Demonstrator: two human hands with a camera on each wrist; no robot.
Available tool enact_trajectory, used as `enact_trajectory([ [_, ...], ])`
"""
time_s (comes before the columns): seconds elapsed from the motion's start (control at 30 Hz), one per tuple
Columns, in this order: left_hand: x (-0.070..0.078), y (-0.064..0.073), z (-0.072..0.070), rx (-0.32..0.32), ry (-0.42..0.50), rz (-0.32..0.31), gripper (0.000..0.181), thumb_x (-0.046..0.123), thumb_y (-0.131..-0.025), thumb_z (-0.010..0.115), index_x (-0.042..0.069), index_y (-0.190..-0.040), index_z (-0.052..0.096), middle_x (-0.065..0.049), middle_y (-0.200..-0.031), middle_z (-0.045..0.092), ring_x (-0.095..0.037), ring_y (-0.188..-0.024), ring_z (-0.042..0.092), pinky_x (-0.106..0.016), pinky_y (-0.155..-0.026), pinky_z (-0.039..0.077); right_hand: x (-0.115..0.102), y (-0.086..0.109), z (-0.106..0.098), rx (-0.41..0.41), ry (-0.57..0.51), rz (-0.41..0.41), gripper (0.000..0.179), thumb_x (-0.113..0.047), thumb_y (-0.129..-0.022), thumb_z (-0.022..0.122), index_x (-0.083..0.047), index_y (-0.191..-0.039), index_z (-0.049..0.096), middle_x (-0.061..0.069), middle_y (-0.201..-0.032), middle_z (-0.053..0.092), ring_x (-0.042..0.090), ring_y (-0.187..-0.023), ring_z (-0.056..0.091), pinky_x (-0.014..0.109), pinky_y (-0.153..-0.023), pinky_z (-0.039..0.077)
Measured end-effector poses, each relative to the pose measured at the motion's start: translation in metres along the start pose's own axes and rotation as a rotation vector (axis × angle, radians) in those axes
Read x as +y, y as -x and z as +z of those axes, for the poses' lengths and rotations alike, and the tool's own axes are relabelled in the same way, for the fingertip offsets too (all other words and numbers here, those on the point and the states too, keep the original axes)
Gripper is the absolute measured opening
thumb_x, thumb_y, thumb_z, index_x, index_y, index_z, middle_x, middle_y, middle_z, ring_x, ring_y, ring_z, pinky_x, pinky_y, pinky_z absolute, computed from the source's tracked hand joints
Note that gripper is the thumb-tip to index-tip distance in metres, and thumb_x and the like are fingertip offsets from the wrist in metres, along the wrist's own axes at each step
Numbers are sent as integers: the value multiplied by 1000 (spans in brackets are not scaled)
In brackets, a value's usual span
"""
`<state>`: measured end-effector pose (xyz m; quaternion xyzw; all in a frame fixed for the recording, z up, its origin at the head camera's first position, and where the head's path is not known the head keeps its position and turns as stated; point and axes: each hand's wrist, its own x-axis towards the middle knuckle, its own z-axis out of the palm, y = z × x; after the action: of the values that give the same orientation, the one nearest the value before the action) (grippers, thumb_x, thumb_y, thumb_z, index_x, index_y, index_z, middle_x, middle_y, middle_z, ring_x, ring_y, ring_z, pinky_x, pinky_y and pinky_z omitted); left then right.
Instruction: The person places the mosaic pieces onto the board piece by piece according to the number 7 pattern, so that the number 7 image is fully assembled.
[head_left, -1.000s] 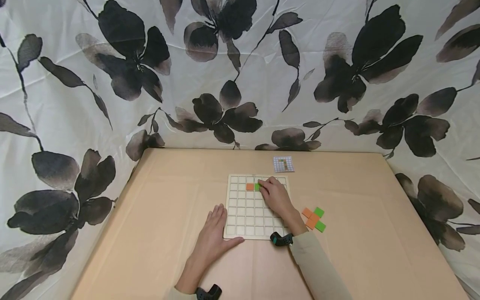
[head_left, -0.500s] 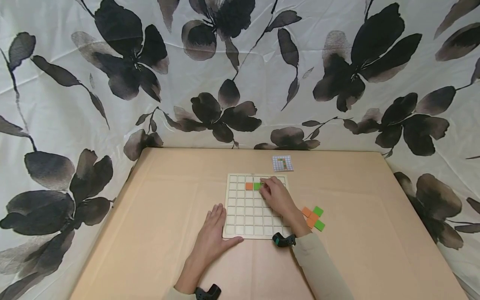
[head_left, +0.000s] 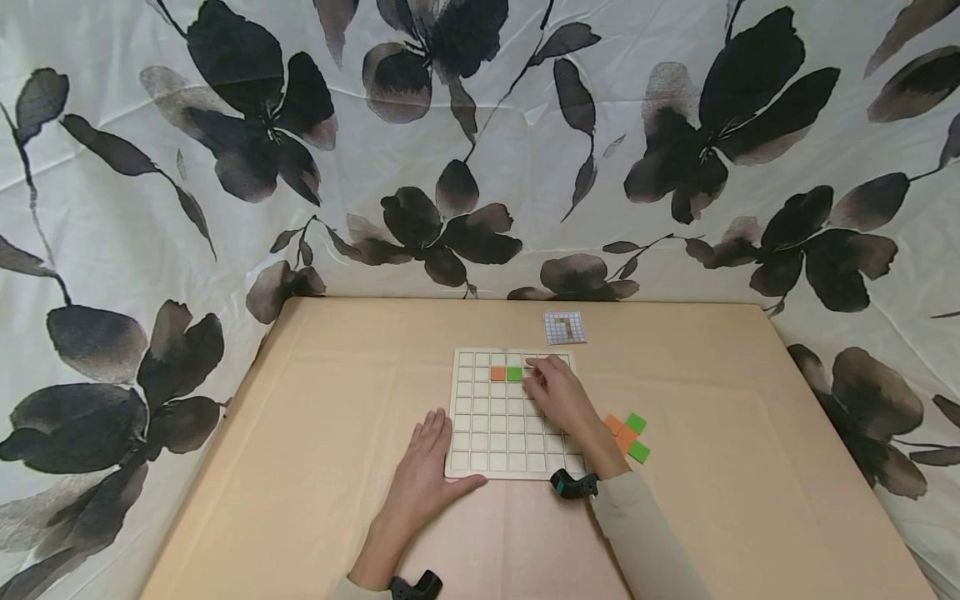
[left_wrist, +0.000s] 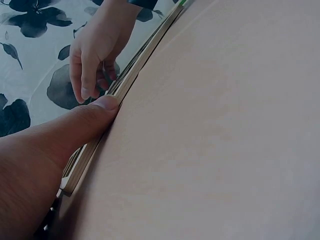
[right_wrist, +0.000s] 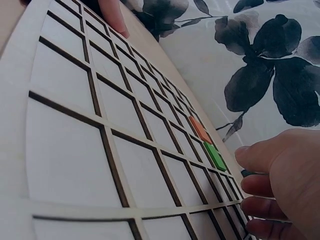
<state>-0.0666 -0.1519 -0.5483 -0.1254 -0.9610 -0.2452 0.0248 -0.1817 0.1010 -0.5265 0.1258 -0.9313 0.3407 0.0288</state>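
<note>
A pale wooden grid board (head_left: pixel 495 425) lies on the table, with one orange tile (head_left: pixel 498 374) and one green tile (head_left: pixel 513 374) side by side in neighbouring cells of an upper row. My left hand (head_left: pixel 423 471) rests at the board's lower left corner, its fingers along the left edge and the thumb on the near edge. Just right of the green tile hovers my right hand (head_left: pixel 561 398), fingers loosely bent. In the right wrist view a gap shows between the right hand (right_wrist: pixel 295 185) and the green tile (right_wrist: pixel 215 156); no tile is visible in its fingers.
Several loose orange and green tiles (head_left: pixel 626 437) lie right of the board, partly behind the right forearm. A small card (head_left: pixel 565 327) printed with a coloured grid pattern lies beyond the board. A floral cloth (head_left: pixel 450 150) hangs behind the table.
My right hand has drawn slightly right, away from the green tile, which now shows whole in its cell. The left hand has stayed in place.
</note>
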Motion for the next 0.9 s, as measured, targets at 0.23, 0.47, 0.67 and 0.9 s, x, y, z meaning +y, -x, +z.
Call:
enact_trajectory([
  [0.23,1,0,-1,3,8,-1,110,67,-74,76,-6,-149,42,-23,-160,34,-34,-153,27,-45,-130,22,1,2,-3,5,-1,29,38,-24,-98,64,-5,-131,64,6,-105,62,18,-91,60,36,-82,59],
  [0.47,1,0,-1,2,0,-4,110,68,-74,76,-6,-149,41,-22,-160,34,-33,-153,27,-44,-130,22,2,5,-8,12,2,42,36,-26,-98,64,-7,-129,65,7,-107,63,20,-95,62,36,-86,60],
  [0.67,2,0,0,6,-7,-1,110,67,-74,76,-6,-148,42,-22,-160,34,-33,-153,28,-44,-130,22,3,9,-13,30,1,26,35,-24,-97,65,-5,-127,65,8,-107,64,21,-94,60,38,-83,59],
  [0.9,3,-1,-1,-7,-1,-12,111,68,-74,76,-6,-149,41,-22,-161,33,-33,-154,26,-43,-131,21,6,14,-17,36,16,23,35,-24,-96,66,-4,-124,66,9,-106,64,20,-91,57,36,-79,55],
])
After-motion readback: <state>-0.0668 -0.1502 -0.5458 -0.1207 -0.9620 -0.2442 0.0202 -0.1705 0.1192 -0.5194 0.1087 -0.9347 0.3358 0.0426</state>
